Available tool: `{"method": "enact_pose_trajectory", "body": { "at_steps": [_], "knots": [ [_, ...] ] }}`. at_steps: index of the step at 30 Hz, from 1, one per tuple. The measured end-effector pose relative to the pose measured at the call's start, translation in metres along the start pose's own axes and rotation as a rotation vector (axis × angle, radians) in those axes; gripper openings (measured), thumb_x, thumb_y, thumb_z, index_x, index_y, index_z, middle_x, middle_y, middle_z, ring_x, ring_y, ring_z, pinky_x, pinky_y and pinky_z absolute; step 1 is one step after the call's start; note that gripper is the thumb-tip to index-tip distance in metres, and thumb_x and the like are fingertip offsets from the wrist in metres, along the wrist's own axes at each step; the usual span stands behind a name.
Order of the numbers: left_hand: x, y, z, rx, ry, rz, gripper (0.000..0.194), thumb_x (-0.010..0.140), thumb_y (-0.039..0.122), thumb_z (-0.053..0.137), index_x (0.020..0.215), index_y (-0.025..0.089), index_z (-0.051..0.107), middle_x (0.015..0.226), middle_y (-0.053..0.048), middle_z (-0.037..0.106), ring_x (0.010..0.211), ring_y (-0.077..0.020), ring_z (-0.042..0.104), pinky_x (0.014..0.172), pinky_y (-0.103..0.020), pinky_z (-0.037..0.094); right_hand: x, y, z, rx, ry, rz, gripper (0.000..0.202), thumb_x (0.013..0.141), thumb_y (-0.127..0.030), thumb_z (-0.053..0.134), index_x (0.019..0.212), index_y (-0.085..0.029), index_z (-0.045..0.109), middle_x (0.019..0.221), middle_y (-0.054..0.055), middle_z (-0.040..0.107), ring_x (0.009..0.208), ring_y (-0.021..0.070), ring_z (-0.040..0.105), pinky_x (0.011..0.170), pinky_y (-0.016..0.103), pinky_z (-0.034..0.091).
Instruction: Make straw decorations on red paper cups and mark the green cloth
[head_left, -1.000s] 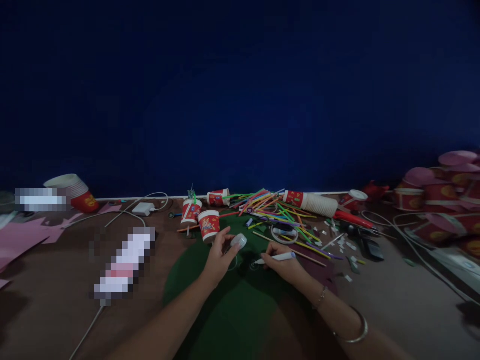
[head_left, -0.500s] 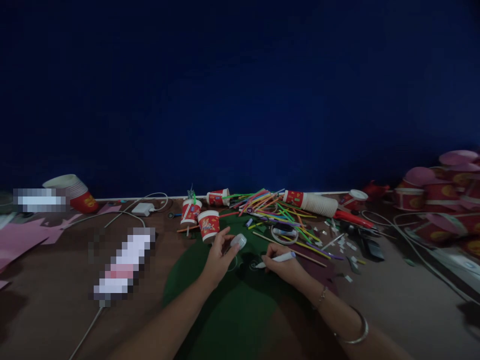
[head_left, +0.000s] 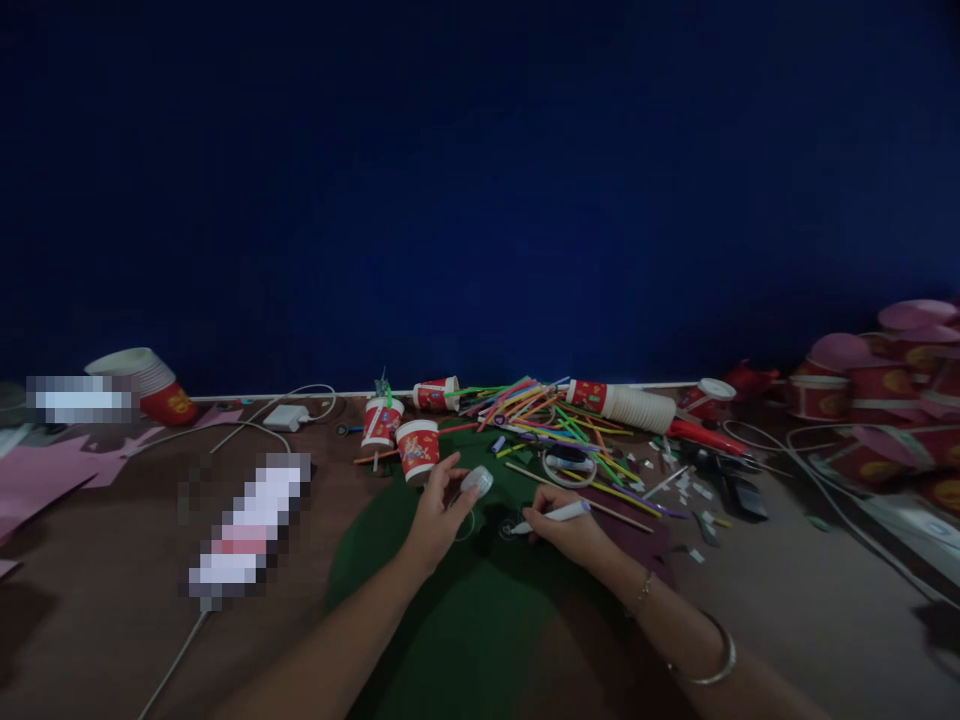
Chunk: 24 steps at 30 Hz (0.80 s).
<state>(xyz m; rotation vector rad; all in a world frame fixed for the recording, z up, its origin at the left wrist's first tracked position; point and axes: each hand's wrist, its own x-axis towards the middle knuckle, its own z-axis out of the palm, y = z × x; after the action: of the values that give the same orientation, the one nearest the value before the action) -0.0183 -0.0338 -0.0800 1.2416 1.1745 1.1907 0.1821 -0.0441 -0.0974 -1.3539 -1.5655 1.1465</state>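
My left hand [head_left: 437,508] is closed on a small clear plastic cap [head_left: 478,481], gripped between thumb and fingers just above a green sheet [head_left: 465,620]. In my right hand [head_left: 562,522] a white marker [head_left: 564,512] is pinched, its tip at a small pale ring drawn on the green sheet. A larger pale circle shows beside the left thumb. Close behind the left hand stands a red paper cup [head_left: 418,449] with a white rim, tilted slightly.
Coloured sticks [head_left: 525,405] lie heaped behind the hands, near a lying stack of cups [head_left: 637,410]. Paper scraps and black-handled scissors [head_left: 742,492] are at right. More red cups [head_left: 889,385] crowd the far right. A pixelated device [head_left: 251,530] and a charger [head_left: 286,417] are at left.
Hardly anything differs. The marker tip has shifted very slightly at the small ring; my left hand with the cap stays in place.
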Motion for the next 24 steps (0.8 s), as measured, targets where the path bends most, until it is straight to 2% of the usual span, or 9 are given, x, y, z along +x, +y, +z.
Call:
{"method": "enact_pose_trajectory", "body": {
  "at_steps": [4,8,24],
  "knots": [
    [0.0002,0.0003,0.0004,-0.005,0.01,0.009,0.059,0.07,0.041,0.067,0.121,0.02,0.047,0.104,-0.007,0.062,0.099,-0.0237,0.06,0.084,-0.038,0.047,-0.0002,-0.0029,-0.0002,-0.009,0.033,-0.023,0.017,0.072,-0.029,0.057,0.06,-0.021,0.048,0.05,-0.002,0.06,0.048,0.0128,0.055,0.047,0.022,0.037],
    [0.0014,-0.0025,-0.0003,-0.004,0.017,0.02,0.06,0.07,0.042,0.067,0.121,0.02,0.047,0.104,-0.008,0.063,0.099,-0.0243,0.06,0.084,-0.039,0.048,0.0,-0.0021,0.0002,0.003,0.005,0.003,0.018,0.071,-0.03,0.058,0.059,-0.021,0.047,0.048,-0.003,0.057,0.046,0.0131,0.055,0.045,0.022,0.035],
    [0.001,0.0001,0.0,-0.009,-0.002,0.0,0.06,0.07,0.042,0.066,0.122,0.02,0.045,0.104,-0.007,0.062,0.1,-0.023,0.059,0.084,-0.036,0.046,-0.0008,-0.0038,0.0005,0.005,0.011,-0.005,0.019,0.073,-0.03,0.059,0.06,-0.02,0.048,0.05,-0.002,0.061,0.048,0.0127,0.056,0.046,0.021,0.036]
  ]
}}
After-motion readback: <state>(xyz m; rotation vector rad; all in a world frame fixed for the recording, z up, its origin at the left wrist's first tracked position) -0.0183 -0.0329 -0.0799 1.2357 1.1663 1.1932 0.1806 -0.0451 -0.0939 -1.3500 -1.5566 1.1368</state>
